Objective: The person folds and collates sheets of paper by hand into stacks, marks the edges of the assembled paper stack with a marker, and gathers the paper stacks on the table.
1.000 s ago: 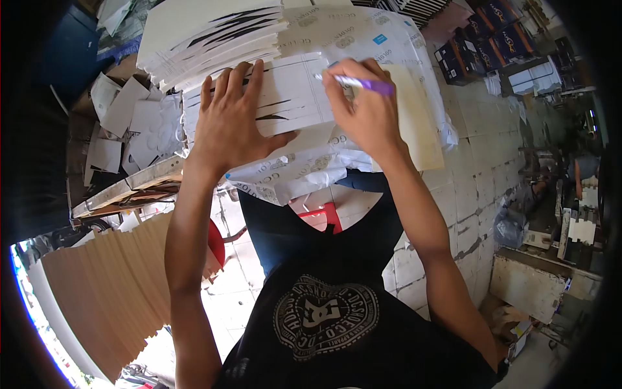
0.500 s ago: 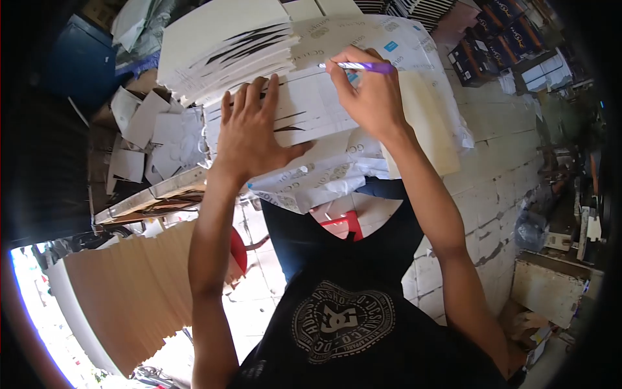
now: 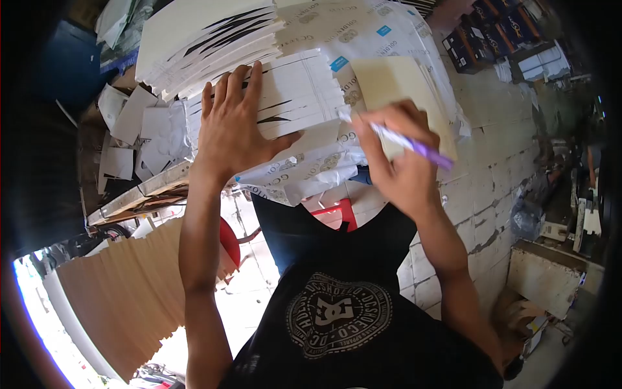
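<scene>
My left hand [image 3: 234, 129] lies flat with fingers spread on a stack of white card sheets [image 3: 299, 81] bearing thin lines and black marks. Between the fingers of my right hand [image 3: 408, 170] is a white and purple pen [image 3: 421, 148], smeared by motion. Its white tip end is near the right edge of the sheets; I cannot tell whether it touches. Beneath the sheets spreads white printed wrapping paper [image 3: 324, 29]. A cream sheet or pad [image 3: 392, 79] lies just beyond my right hand.
A taller stack of white sheets with black streaks [image 3: 207, 32] stands behind my left hand. Paper scraps [image 3: 152, 129] pile up at the left. Dark boxes [image 3: 486, 39] sit at the far right. A tall stack of brown board [image 3: 123, 285] is at lower left.
My right hand has moved with the pen from the sheets' far edge toward me and to the right. My left hand stays flat on the sheets while the view shifts slightly.
</scene>
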